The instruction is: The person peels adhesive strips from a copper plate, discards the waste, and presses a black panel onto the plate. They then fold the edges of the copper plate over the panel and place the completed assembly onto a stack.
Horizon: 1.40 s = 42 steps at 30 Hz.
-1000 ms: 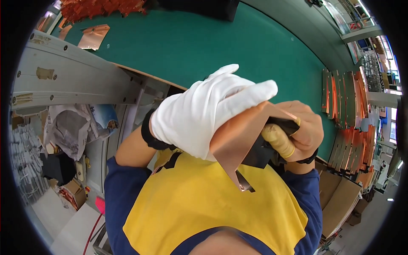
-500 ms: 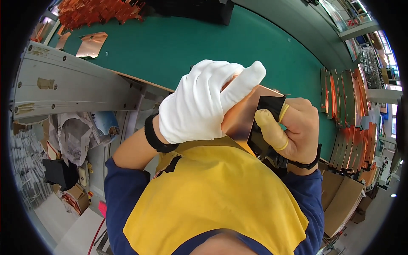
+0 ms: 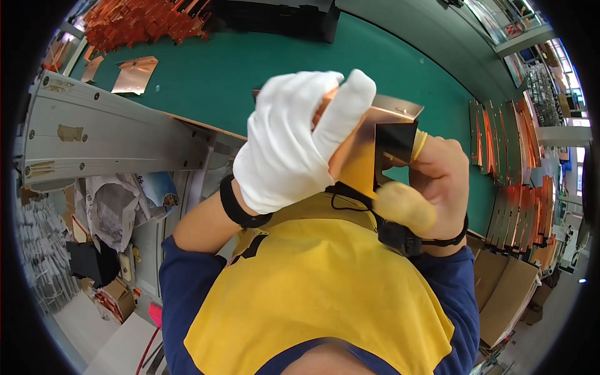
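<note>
My left hand (image 3: 290,140), in a white cloth glove, is closed around a bent copper sheet (image 3: 357,164) in front of my chest. The upper edge of the sheet folds into a flange with a small hole. Bare fingertips show past the glove. A black piece of film or thin sheet (image 3: 395,139) lies along the copper's right side. My right hand (image 3: 431,181), with yellow finger cots on thumb and index finger, is curled at that black piece. The index fingertip is hidden behind it, and the thumb, blurred, is by its lower end.
Beneath my hands is a green-topped bench (image 3: 325,65). A heap of copper parts (image 3: 140,22) and a black bin (image 3: 281,19) stand at the back. Loose bent copper pieces (image 3: 135,75) lie at left. Stacked copper plates (image 3: 503,134) line the right; a metal beam (image 3: 112,128) borders the left.
Both hands and the copper sheet have risen slightly away from my chest, and the sheet has tilted to show its flange. My right thumb has slid down the black piece.
</note>
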Motion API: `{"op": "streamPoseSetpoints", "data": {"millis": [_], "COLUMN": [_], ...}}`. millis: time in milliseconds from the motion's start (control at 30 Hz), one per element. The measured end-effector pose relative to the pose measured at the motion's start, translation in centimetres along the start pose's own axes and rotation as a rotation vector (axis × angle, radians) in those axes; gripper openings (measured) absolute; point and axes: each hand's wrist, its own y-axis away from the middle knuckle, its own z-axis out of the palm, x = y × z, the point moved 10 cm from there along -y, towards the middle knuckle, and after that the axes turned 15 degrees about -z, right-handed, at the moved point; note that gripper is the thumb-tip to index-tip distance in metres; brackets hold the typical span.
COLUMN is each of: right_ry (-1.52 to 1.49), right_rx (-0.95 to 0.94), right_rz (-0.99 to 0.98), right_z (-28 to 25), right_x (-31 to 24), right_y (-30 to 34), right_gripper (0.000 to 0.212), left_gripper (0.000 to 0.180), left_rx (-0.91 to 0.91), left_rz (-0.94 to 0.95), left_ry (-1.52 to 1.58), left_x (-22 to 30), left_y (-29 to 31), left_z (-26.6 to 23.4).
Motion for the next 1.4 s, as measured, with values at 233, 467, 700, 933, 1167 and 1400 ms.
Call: {"op": "streamPoseSetpoints", "data": {"millis": [233, 467, 700, 933, 1167, 1400], "right_ry": [0.34, 0.5, 0.465, 0.746, 0.568, 0.468], "right_rx": [-0.211, -0.224, -0.206, -0.423, -0.266, -0.538], "right_rz": [-0.302, -0.688, -0.571, -0.208, 0.104, 0.003], "right_z": [0.6, 2.5, 1.2, 5.1, -3.4, -5.5], "right_x": [-1.7, -3.9, -3.4, 6.9, 8.8, 13.6], "right_y": [-0.2, 1.6, 1.0, 3.0, 7.0, 8.1], "right_gripper": [0.03, 0.02, 0.013, 0.016, 0.023, 0.051], "left_gripper": [0.091, 0.093, 0.083, 0.065, 0.035, 0.026], "left_rx": [0.153, 0.014, -0.31, -0.476, -0.63, -1.163], "left_rz": [-0.039, -0.233, -0.505, -0.476, -0.649, 0.005], "left_ry": [0.11, 0.16, 0.213, -0.155, -0.165, -0.164], "left_x": [-1.7, -2.6, -4.9, -8.2, -10.8, -3.3], "left_y": [-0.8, 0.9, 1.7, 4.8, 4.6, 4.4], "left_z": [-2.1, 0.7, 4.2, 5.3, 2.3, 12.9]}}
